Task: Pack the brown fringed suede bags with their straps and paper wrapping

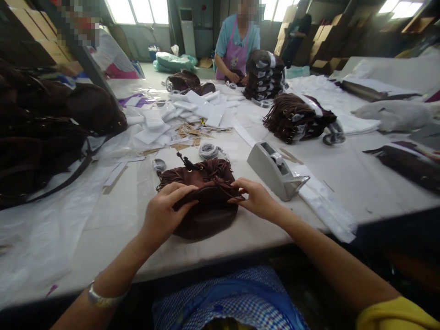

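Both hands, left hand [164,211] and right hand [256,199], pinch a brown fringed bag [205,201].

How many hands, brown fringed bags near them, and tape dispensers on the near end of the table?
Hands on the bag: 2, left hand and right hand
Brown fringed bag under them: 1
Grey tape dispenser: 1
Total: 4

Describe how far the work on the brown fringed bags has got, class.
Done, apparently: a wrapped stack beside the co-worker. In hand: left hand and right hand grip one brown fringed bag. Left: unwrapped bags piled on the table.
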Motion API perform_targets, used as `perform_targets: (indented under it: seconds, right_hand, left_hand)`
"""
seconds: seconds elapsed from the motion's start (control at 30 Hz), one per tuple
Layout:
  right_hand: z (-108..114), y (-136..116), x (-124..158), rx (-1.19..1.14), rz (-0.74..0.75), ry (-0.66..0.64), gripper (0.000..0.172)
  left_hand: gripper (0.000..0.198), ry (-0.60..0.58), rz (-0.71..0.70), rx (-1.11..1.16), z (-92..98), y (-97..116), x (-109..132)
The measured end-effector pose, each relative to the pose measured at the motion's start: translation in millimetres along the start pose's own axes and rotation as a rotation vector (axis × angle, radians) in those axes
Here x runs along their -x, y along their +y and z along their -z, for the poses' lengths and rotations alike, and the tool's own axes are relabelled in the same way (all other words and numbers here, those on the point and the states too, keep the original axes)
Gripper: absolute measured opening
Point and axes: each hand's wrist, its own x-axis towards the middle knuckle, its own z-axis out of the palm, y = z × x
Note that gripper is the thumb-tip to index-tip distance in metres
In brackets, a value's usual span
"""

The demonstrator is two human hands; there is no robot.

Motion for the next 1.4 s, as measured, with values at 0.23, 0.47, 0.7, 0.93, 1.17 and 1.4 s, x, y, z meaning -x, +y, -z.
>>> perform_targets:
  seconds: [0.23,0.47,0.7,0.93,1.17,1.4]
  right_hand:
    - [-23.7,7.1,-9.7,0.126,0.068,-0.057,0.019]
    - [4.6,18.4,10.4,-0.045,0.072,-0.020,0.034]
    - [1.5,28.6,8.4,0.152,0.206,-0.005,0.033]
    - [-17.8,33.8,3.5,0.370,0.258,0.050,0.035]
    - [-18.6,43.9,6.5,0.459,0.398,0.039,0.025]
    - [-23.3,46.6,-6.9,0.508,0.470,0.012,0.016]
  left_hand:
    - [0.036,-0.219,0.080,0.052,-10.9,-12.2,19.6]
    - [0.012,-0.196,0.243,0.394,-14.2,-26.9,25.2]
    - [0.019,-0.304,0.148,-0.109,0.5,-4.9,11.3]
    - [0.063,-0.058,-0.125,-0.595,-22.2,38.2,-14.6]
    - [0.041,0.000,-0.650,-0.328,-56.9,0.9,19.9]
    - [0.039,-0.288,-0.485,-0.161,-64.0,-8.0,12.4]
